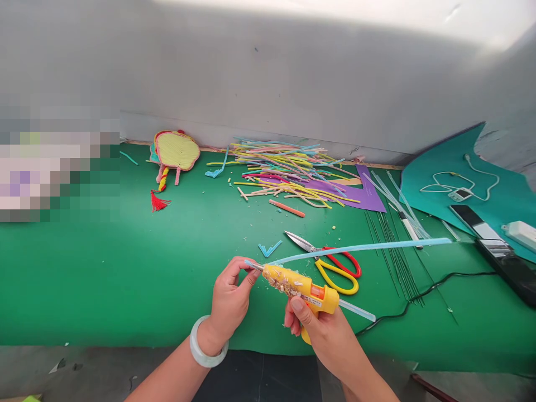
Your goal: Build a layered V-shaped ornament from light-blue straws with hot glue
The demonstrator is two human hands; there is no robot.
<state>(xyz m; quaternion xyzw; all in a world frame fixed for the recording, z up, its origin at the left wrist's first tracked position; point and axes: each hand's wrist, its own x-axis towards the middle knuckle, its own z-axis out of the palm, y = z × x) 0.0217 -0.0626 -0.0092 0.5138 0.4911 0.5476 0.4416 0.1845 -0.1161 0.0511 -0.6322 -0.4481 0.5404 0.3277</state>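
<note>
In the head view, your left hand point(230, 298) pinches the left end of the blue strip point(377, 246), seemingly to steady it by the nozzle point(258, 267); whether they touch, you cannot tell. The strip's long remainder reaches rightward above the scissors point(299, 242). Your right hand point(324, 329) grips the yellow glue gun point(280, 279), thumb against its side, probably for aim. Both forearms angle inward over the green table point(125, 268), left fingers curled.
</note>
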